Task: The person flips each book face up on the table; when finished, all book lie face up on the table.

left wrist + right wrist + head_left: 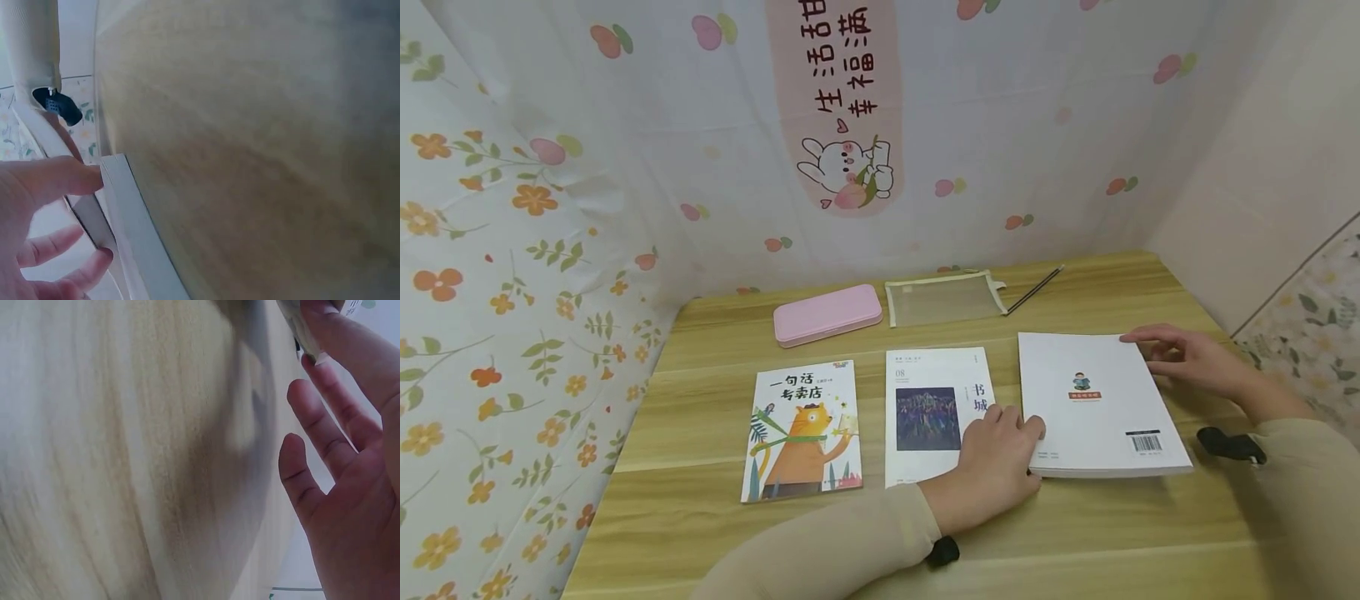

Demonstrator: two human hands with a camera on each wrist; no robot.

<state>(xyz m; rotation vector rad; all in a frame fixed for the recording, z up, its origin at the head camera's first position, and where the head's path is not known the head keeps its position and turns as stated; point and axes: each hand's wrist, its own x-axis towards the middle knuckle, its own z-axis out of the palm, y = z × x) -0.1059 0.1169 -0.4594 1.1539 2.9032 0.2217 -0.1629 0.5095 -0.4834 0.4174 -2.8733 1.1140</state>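
White-covered, the right-hand book [1093, 429] was on the table [1037, 554] between both hands, and we judged its handling unfinished, since neither hand had let go. Beside it we saw the middle book [925, 418] and the cat-covered book [803, 437] lying flat in a row; whether those two were finished or waiting, we could not tell. Behind, the pink case [827, 315], mesh pouch [947, 302] and dark stick [1034, 290] lay untouched. We noted the left forearm reaching across from below, the left hand [992, 467] knuckles-up over the middle book's edge, partly closed, thumb and fingers gripping the white book's near left side. From the right, the right hand [1202, 362] pinched the far right edge between thumb and nearest fingers, its others loosely spread.
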